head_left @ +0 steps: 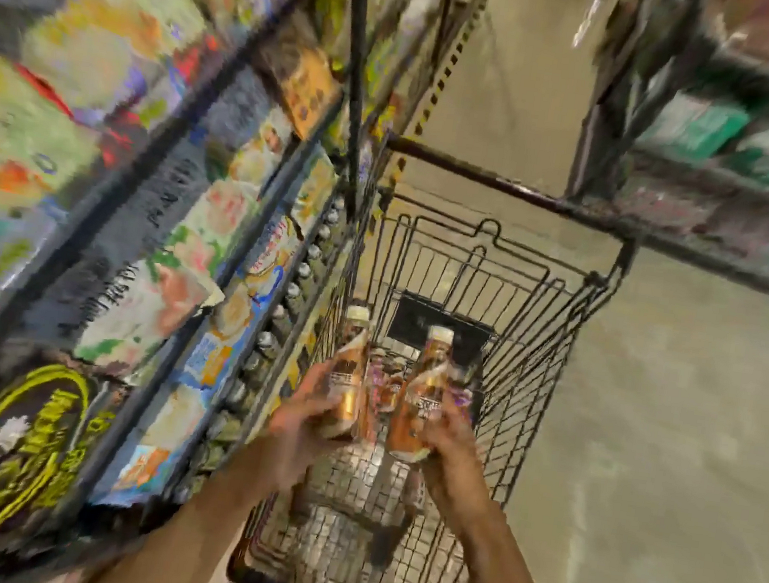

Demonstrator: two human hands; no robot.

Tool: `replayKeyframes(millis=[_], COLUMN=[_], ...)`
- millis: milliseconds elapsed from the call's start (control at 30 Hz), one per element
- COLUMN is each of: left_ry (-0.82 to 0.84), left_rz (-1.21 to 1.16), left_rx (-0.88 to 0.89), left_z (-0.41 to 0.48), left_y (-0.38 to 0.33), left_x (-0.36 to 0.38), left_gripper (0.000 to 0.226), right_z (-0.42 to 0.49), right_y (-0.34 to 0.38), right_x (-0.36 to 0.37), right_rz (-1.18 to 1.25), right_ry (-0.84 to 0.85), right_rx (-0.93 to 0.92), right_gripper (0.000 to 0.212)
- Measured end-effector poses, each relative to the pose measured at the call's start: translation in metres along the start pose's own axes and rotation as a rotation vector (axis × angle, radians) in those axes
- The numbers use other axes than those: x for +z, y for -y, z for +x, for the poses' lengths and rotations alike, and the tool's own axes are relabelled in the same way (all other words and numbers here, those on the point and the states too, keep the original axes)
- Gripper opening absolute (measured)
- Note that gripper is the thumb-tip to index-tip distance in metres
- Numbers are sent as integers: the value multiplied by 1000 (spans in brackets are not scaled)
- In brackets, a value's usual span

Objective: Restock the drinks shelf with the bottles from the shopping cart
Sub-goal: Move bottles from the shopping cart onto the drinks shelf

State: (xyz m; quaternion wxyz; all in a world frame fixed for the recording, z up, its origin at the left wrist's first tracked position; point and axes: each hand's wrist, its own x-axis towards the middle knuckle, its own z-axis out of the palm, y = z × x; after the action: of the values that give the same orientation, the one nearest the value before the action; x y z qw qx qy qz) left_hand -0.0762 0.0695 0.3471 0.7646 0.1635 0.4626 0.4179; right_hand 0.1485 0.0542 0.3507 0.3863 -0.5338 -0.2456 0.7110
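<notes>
Brown bottles (pixel 424 396) in left hand (pixel 304 423), right hand (pixel 452 464)

Bare forearms (pixel 525 573); left hand (pixel 306 411), right hand (pixel 453 459)

Two bare hands (pixel 304 423) (pixel 453 459) were in view, along with two brown plastic bottles with cream caps (pixel 350 375) (pixel 424 396) and one black wire shopping cart (pixel 557 345). Further bottles (pixel 385 380) lay in the cart, perhaps three, though blur prevented a firm count.
</notes>
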Motion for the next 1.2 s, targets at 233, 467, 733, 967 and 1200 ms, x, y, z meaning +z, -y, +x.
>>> replayKeyframes(millis=[233, 467, 733, 967, 1200], left_ry=[-220, -422, -724, -925, -1077], left_rz=[103, 113, 39, 65, 180], left_rx=[300, 568, 756, 894, 953], left_z=[-137, -284, -446, -592, -712], left_y=[-18, -22, 2, 52, 66], left_x=[1, -42, -86, -141, -177], left_gripper=[58, 98, 85, 94, 56], right_z=[-74, -132, -210, -304, -397], right_y=[49, 49, 10, -61, -122], right_x=[63, 154, 270, 361, 445], right_rz=[-218, -395, -585, -625, -557], right_ry=[251, 524, 826, 1010, 1119], right_rx=[-179, -223, -346, -395, -433], right_gripper=[44, 66, 66, 71, 55])
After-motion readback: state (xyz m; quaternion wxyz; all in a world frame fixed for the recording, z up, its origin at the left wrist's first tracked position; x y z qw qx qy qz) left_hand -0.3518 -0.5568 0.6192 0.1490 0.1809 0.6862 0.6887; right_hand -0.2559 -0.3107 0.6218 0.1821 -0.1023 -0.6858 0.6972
